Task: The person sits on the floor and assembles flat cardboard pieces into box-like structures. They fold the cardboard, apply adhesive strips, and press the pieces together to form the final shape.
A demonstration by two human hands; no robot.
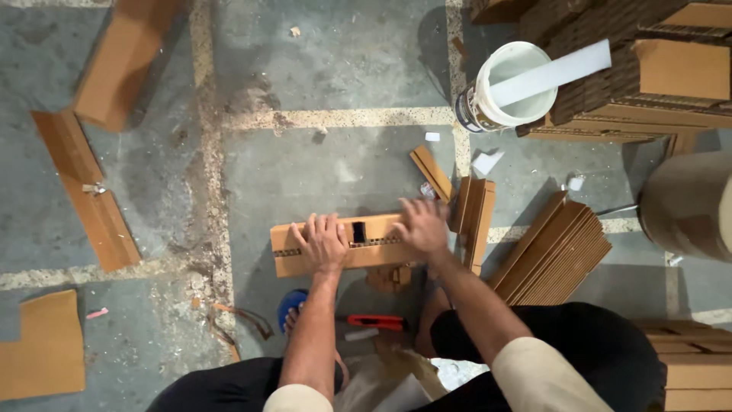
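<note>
Item: folded corrugated cardboard piece [358, 246], brown, oblong, lying flat on the concrete floor [343, 84] directly in front of the seated person. A dark rectangular slot shows near its middle, between the two hands.

Left hand [323, 243]: palm down, fingers [319, 226] spread and flat on the left half of the piece; pressing, not gripping. Judged to be pinning the fold flat.

Right hand [421, 226]: palm down on the right end of the piece, fingers extended and unclenched; slightly blurred, so the exact contact of the fingertips cannot be told.

Adjacent stock: stack of cardboard strips [474, 217] standing on edge just beside the right hand; fanned pile of flat sheets [553, 252] further right, within arm's reach. Loose long strips [84, 191] lie well apart at left, with a flat offcut [42, 347] at the lower left.

Tools: red utility knife [377, 321] on the floor near the knees, between the forearms. White bucket [512, 85] with a pale flat stick resting across its rim, beyond the work, beside a large cardboard stack [648, 69].

Obscured: a blue object [290, 304] is half hidden behind the left forearm; kind cannot be told. Small cardboard bits under the piece's lower edge are indistinct. Large pale roll [686, 202] is cut off at the right edge. Bucket contents not visible.
</note>
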